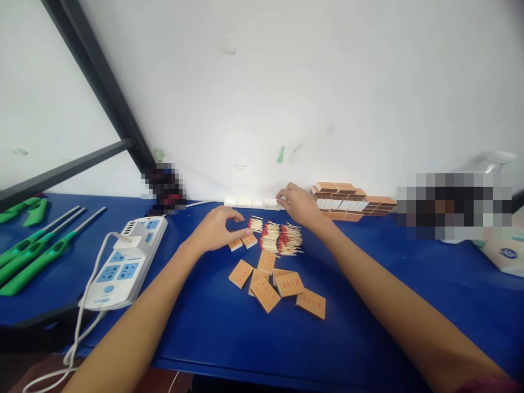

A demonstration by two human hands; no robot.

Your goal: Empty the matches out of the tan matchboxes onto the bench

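Note:
My left hand (pixel 216 228) hovers above two matchbox sleeves (pixel 249 240), thumb and fingers apart, with nothing held between them. My right hand (pixel 301 206) is at the right end of a row of white matchbox trays (pixel 250 202) along the wall, its thumb and fingertips closed on the last tray; the fingers partly hide this grip. Between my hands lie loose red-tipped matches (pixel 270 238) in three bunches. Closer to me, several orange matchbox sleeves (pixel 267 293) with red print lie scattered, some overlapping.
Stacked matchboxes (pixel 347 203) stand against the wall, right of my right hand. A white power strip (pixel 123 267) with a plugged-in cable and green long-necked lighters (pixel 53 254) are on the left. A tissue pack (pixel 505 252) sits far right on the blue table (pixel 360 338).

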